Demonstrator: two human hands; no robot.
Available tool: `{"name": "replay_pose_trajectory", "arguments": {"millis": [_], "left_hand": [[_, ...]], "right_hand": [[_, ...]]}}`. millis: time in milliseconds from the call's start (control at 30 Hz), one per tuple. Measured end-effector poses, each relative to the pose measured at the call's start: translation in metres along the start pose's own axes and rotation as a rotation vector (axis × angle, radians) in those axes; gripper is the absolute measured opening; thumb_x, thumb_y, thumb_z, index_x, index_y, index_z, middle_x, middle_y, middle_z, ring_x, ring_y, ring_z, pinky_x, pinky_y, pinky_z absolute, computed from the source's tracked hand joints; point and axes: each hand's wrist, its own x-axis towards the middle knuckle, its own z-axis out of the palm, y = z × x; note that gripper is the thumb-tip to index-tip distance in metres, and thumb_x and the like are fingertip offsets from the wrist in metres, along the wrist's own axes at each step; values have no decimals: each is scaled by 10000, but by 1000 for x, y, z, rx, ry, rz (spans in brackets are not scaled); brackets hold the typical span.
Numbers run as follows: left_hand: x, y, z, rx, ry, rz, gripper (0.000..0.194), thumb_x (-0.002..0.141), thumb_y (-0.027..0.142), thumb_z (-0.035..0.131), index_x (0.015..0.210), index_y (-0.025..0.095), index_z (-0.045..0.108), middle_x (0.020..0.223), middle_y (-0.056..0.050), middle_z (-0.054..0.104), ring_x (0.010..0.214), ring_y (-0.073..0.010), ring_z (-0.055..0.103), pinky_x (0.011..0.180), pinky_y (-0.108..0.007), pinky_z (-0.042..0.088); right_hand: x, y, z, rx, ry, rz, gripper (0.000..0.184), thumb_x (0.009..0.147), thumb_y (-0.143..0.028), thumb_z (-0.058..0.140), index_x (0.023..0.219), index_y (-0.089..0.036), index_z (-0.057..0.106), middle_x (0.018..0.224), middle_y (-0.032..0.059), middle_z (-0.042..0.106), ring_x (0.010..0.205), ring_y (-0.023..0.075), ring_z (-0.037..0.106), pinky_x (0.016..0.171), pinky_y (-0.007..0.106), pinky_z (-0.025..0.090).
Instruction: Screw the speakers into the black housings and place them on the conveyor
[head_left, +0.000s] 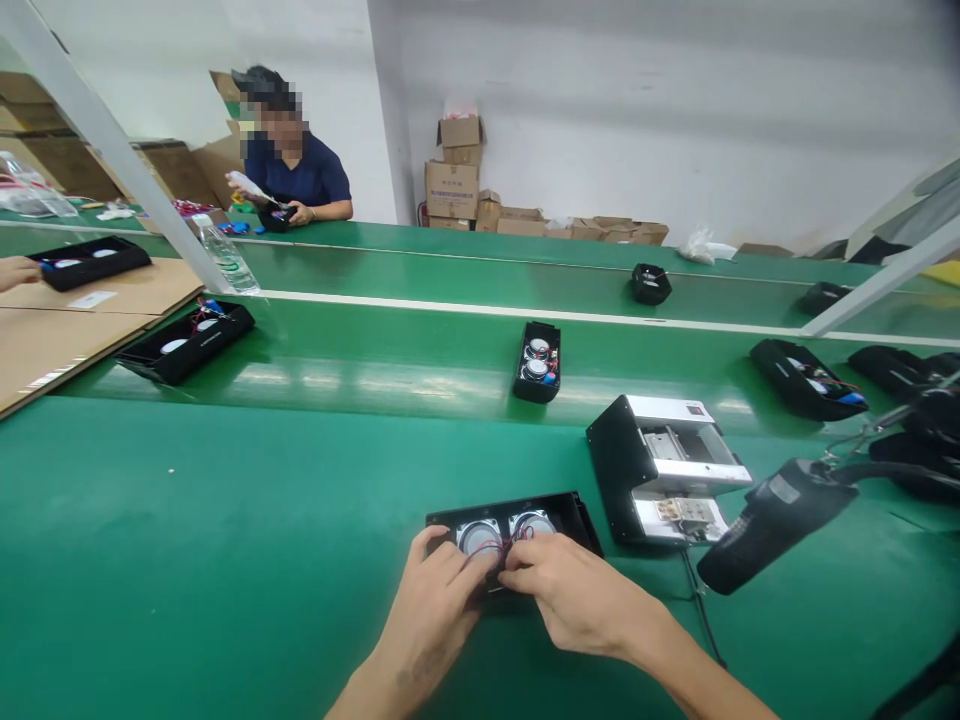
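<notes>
A black speaker housing (577, 515) lies on the green bench in front of me. Two round speakers (480, 538) with pale cones sit side by side in it, and thin red and black wires (513, 540) cross between them. My left hand (439, 600) grips the housing's left side, its thumb reaching in toward the wires. From the right, my right hand (574, 595) is closed, with thumb and fingers pinched on the wires near the middle. The fingertips partly hide the wire ends and the housing's near side.
A black-and-white machine (667, 470) stands right of the housing, beside a hanging black cylindrical tool (780, 520). Beyond, a green conveyor (390, 345) carries several housings, one (537, 362) straight ahead. Cardboard (67, 340) lies left, near another person's hand (16, 272). A co-worker (292, 180) sits opposite.
</notes>
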Motion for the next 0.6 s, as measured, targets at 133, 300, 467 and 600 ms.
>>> {"name": "replay_pose_trajectory", "arguments": {"millis": [133,300,467,600], "left_hand": [[1,0,-3,-83,-73,-46,540,750,-14,630,1202,279,597,894,29,727,807,-190,672,1078,-504,396],[28,-5,-19,-303,-272,-244,368,735,47,710,1035,259,680,836,50,752,773,-172,688,1105,-486,376],[93,-42,-40,-456,-467,-375,505,619,307,916,1081,243,722,865,41,758,805,-182,705,782,-293,503],[124,-66,-51,-487,-614,-379,608,523,417,970,1066,238,763,843,35,751,760,-172,688,628,-237,453]], "right_hand": [[0,-6,-2,84,5,15,408,847,-16,491,1084,-204,764,1024,78,724,908,228,668,828,344,520],[7,-7,2,28,45,63,309,821,-144,695,1128,-139,660,1119,144,680,1009,294,626,865,405,515],[45,12,-33,88,47,98,222,766,-120,739,982,-161,705,923,52,712,848,216,636,761,319,447],[72,29,-69,243,-77,157,193,666,-222,840,808,-184,714,678,-51,604,656,145,545,563,263,323]]}}
